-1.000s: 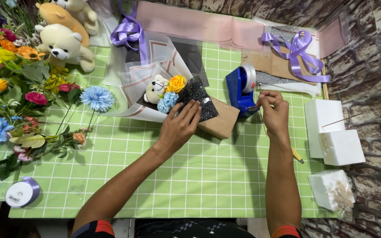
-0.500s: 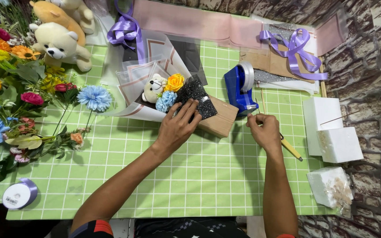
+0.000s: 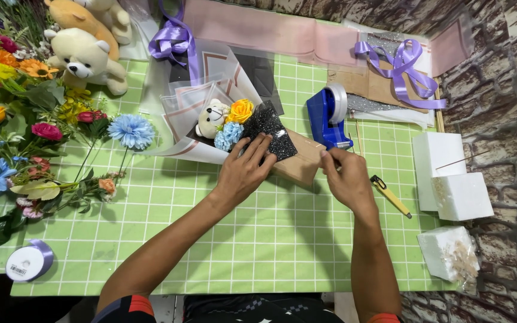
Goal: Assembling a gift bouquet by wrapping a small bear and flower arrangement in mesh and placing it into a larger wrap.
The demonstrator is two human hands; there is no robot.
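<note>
Single view only, from the camera on my head. It looks almost straight down onto the green checked tabletop (image 3: 258, 239), my forearms entering from the bottom edge. Near enough that the tabletop fills the frame side to side; a brick surface (image 3: 510, 90) shows along the right. No second view to compare.

We see teddy bears (image 3: 85, 57) upper left, foam blocks (image 3: 453, 179) at right, a ribbon spool (image 3: 28, 261) lower left.
</note>
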